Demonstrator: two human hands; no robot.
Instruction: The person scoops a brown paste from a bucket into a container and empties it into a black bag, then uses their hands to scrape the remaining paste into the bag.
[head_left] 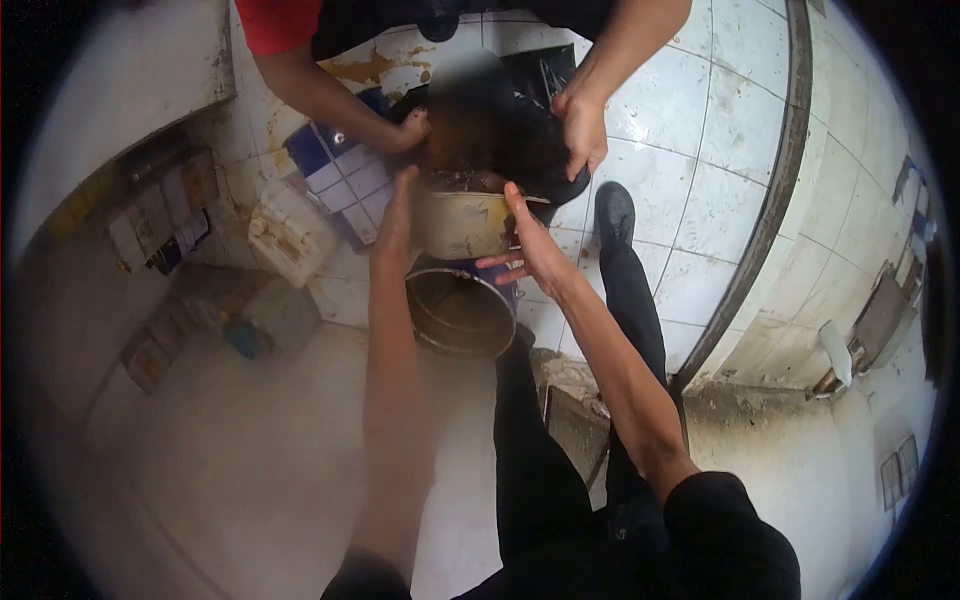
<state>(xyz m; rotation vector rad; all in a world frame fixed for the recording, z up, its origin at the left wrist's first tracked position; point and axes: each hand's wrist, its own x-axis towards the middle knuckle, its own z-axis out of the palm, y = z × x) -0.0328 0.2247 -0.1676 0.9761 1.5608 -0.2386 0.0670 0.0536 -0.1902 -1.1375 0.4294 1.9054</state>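
A stained cream-coloured pot [466, 226] is between my two hands, its top beside the mouth of a black bag or bin [535, 140] whose exact kind I cannot make out. My left hand [396, 222] presses along the pot's left side. On the right, my right hand [535, 250] has its thumb up at the rim and its other fingers apart, reaching towards the pot's underside. Just below the pot stands a round bucket [462, 345] with a metal rim. Dark contents show at the pot's top, partly blurred by a smear on the lens.
Across from me, another person's hands [585, 135] grip the black bag or bin from both sides. White floor tiles [690, 210], partly stained, run to a dark edge at right. A dirty pale plastic container [290, 230] and blue-and-white tiled block [350, 185] stand at left.
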